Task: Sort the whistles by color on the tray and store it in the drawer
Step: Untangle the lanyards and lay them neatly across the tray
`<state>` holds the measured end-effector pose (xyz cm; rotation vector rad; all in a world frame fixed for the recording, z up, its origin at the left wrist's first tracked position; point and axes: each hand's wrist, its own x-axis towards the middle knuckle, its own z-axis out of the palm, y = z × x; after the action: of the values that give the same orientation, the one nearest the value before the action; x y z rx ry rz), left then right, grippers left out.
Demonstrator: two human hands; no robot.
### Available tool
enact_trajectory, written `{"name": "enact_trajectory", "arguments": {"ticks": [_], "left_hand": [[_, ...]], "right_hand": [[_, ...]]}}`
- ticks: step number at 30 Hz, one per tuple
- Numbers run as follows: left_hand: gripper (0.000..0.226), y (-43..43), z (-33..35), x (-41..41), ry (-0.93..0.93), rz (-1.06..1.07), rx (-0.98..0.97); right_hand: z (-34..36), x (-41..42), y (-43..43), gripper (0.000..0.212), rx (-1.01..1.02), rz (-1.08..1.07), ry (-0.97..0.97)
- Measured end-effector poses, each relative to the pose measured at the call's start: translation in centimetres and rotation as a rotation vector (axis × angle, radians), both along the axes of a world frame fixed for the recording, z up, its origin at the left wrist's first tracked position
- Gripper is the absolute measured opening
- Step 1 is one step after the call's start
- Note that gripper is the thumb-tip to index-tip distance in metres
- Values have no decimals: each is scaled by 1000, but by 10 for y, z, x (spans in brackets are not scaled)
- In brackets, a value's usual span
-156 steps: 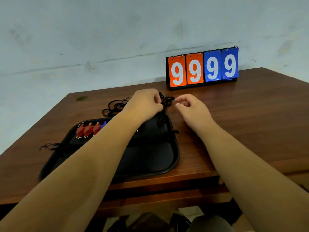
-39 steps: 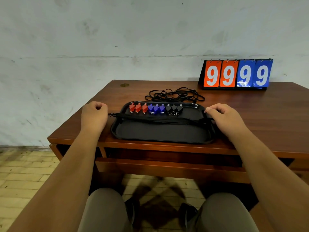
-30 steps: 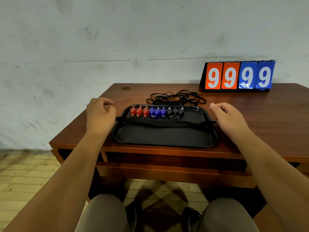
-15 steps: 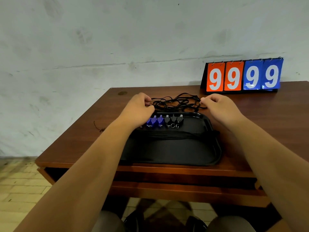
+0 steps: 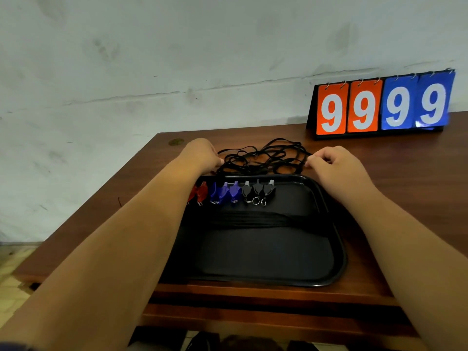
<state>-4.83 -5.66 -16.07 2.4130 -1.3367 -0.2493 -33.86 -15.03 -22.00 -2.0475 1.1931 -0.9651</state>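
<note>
We are pinching the black cords (image 5: 263, 158) behind the tray (image 5: 266, 252) with our right hand (image 5: 334, 167), while our left hand (image 5: 202, 153) is curling against them, its grip impossible to tell.

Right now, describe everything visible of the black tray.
The black tray is a shallow, rounded-corner rectangle with a raised rim, plastic-looking, lying flat on the wooden desk near its front edge. Red, blue and black whistles line its far side; a straight bundle of black cords crosses its middle. The left forearm hides its left edge.
</note>
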Motion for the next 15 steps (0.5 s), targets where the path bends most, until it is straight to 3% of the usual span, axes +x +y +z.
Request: {"name": "enact_trajectory", "arguments": {"ticks": [4,6,10,15], "left_hand": [[22,-10,-2,0,36,26,91],[15,-9,-7,2,61,17,-1],[27,-5,-10,2,84,41,-148],[17,-10,10,-19,387,-31,-383]], "right_hand": [[-3,-2,-3,21,2,13,7],[-2,-2,-2,21,3,17,2],[0,0,1,21,15,19,-12],[5,-1,6,16,15,11,-88]]}}
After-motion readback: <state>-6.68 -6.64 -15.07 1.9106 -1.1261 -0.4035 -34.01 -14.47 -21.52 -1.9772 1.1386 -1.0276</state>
